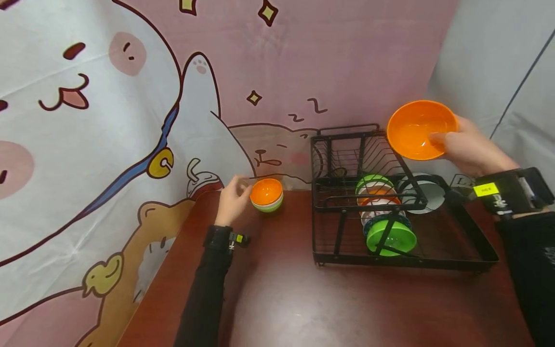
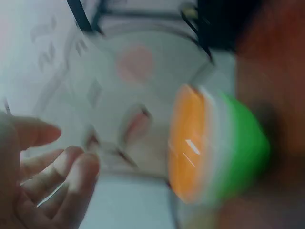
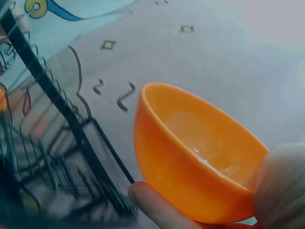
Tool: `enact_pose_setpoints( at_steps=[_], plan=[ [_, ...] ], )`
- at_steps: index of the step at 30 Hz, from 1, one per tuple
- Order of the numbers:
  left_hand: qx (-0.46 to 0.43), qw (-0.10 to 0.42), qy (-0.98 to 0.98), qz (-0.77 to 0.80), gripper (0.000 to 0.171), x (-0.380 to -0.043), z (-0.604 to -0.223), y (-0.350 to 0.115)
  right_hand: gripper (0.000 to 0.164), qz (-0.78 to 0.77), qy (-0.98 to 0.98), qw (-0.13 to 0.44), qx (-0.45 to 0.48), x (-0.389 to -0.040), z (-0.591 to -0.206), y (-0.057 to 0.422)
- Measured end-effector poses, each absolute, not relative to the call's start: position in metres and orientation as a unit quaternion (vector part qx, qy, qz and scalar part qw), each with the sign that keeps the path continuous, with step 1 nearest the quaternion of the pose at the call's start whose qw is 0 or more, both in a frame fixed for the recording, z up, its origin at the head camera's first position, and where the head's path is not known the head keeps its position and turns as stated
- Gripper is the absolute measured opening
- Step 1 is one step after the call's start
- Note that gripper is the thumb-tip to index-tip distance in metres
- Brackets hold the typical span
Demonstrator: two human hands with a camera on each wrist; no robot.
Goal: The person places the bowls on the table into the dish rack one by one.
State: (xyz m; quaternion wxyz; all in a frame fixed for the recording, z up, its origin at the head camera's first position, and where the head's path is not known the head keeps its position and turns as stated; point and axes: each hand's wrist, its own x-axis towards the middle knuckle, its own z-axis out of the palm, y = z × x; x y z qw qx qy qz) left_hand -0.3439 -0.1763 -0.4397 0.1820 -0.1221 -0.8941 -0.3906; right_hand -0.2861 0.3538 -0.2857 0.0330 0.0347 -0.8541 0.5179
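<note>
An orange bowl (image 1: 416, 127) is up in my right hand (image 1: 470, 147), above the right side of the black dish rack (image 1: 403, 260). The thumb lies inside its rim and the fingers support its outside, as the right wrist view shows of the bowl (image 3: 190, 157). On the table, left of the rack, sits a stack of nested bowls (image 1: 267, 194), orange on top, then white and green. Beside that stack my left hand (image 1: 234, 196) has its fingers apart and loosely bent, holding nothing. In the left wrist view a gap shows between the hand (image 2: 52, 176) and the blurred stack (image 2: 214, 148).
Several bowls stand on edge in a row on the rack's lower level, a green bowl (image 1: 391, 237) foremost. Pale plates (image 1: 427, 196) lean to their right. The upper wire tier (image 1: 360, 149) overhangs them. A cartoon-printed cloth (image 1: 277, 58) hangs behind the brown table (image 1: 303, 303).
</note>
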Motion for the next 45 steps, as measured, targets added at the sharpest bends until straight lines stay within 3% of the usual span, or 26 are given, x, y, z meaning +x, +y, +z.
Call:
enact_pose_setpoints(
  at_steps=[7,10,26,34,39,45],
  plan=[
    [-0.099,0.048,-0.922,-0.372,0.051,-0.342,-0.521,-0.240,0.052,0.480,-0.877,0.031,-0.005,-0.280,-0.298,0.382],
    [-0.119,0.018,-0.919,-0.375,0.054,-0.340,-0.542,-0.250,0.054,0.456,-0.889,0.039,-0.011,-0.278,-0.304,0.387],
    [-0.107,0.004,-0.923,-0.371,0.061,-0.335,-0.561,-0.249,0.054,0.468,-0.883,0.044,-0.004,-0.278,-0.322,0.395],
    [-0.086,0.001,-0.931,-0.355,0.066,-0.334,-0.558,-0.247,0.046,0.503,-0.857,0.111,0.022,-0.276,-0.324,0.401],
    [-0.084,0.002,-0.930,-0.359,0.077,-0.335,-0.558,-0.246,0.050,0.378,-0.911,0.163,0.010,-0.276,-0.332,0.408],
    [-0.091,0.014,-0.928,-0.360,0.079,-0.336,-0.559,-0.247,0.070,0.177,-0.970,0.155,0.065,-0.276,-0.354,0.407]
  ],
)
